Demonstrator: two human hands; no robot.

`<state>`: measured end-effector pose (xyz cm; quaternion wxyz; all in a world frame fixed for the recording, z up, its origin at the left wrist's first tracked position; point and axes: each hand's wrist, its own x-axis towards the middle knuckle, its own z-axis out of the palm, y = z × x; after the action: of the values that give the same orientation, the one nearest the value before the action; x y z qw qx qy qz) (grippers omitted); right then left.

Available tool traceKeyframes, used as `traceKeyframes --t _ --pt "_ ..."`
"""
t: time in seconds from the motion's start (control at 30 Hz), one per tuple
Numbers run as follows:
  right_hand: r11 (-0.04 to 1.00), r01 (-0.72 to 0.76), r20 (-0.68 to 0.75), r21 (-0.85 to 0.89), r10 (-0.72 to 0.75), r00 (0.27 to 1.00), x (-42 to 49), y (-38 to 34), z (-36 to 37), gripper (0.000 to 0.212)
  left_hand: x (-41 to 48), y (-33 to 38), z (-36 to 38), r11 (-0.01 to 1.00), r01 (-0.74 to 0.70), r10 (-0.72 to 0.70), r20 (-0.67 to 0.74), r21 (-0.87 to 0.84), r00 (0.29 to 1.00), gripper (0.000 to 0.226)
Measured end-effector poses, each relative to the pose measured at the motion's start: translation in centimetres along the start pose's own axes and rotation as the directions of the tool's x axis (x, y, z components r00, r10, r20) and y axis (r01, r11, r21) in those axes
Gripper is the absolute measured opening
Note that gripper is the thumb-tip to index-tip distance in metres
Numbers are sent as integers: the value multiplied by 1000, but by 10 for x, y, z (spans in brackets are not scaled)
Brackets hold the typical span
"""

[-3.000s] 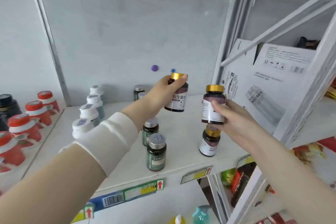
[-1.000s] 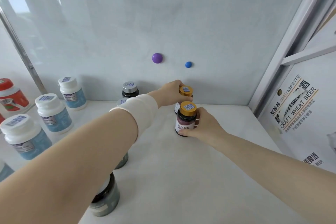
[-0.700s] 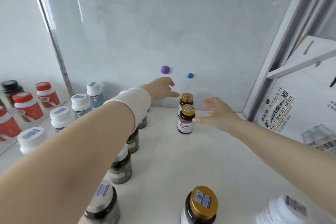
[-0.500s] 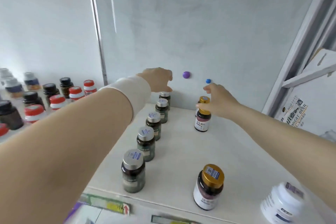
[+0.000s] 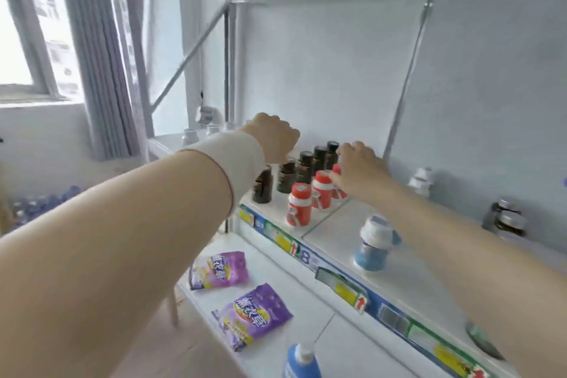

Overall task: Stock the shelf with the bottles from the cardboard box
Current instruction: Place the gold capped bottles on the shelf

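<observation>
red-capped bottles (image 5: 299, 204) upright on shelf (image 5: 334, 224), row running near to far; farthest at right hand (image 5: 359, 169) fingertips, grasp not discernible. left hand (image 5: 273, 138) loosely curled, empty, above dark bottles (image 5: 288, 175). cardboard box unseen.

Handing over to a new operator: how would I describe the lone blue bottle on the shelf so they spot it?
On the white shelf with the price-tag strip, look right of the red-capped bottles, near the front edge. The blue bottle stands alone there, pale blue with a white top, unlike its red neighbours.
</observation>
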<state>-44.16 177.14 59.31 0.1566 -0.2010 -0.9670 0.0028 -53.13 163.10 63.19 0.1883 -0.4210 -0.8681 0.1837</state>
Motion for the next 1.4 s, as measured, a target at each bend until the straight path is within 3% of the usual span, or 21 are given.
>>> traceKeyframes --t 0.2,0.33,0.63,0.83,0.97,1.17,1.3,1.4 --pt "971 227 73 67 -232 970 70 -219 80 51 -95 -176 124 986 125 -141 150 112 979 38" --pt "921 381 160 77 -389 907 96 -344 140 46 -143 -270 225 969 230 -247 288 91 925 38" --pt "786 616 348 53 -593 726 171 -510 291 52 -166 -378 423 930 366 -331 468 16 820 41" --pt "765 622 469 169 -617 632 245 -585 403 50 -137 -434 537 909 413 -301 602 -52 740 39" --pt "743 644 575 182 -612 543 282 -623 466 45 -134 -466 611 841 524 -304 680 -137 667 33" --pt "747 627 675 220 -580 455 325 -677 554 43 -139 -507 722 714 671 -268 808 -200 525 36" --pt "798 570 758 194 -491 430 350 -706 611 44 -127 -531 798 626 730 -203 846 -275 493 34" --pt "858 488 819 160 -391 419 361 -722 659 43 -117 -541 858 472 820 -150 887 -324 437 37"
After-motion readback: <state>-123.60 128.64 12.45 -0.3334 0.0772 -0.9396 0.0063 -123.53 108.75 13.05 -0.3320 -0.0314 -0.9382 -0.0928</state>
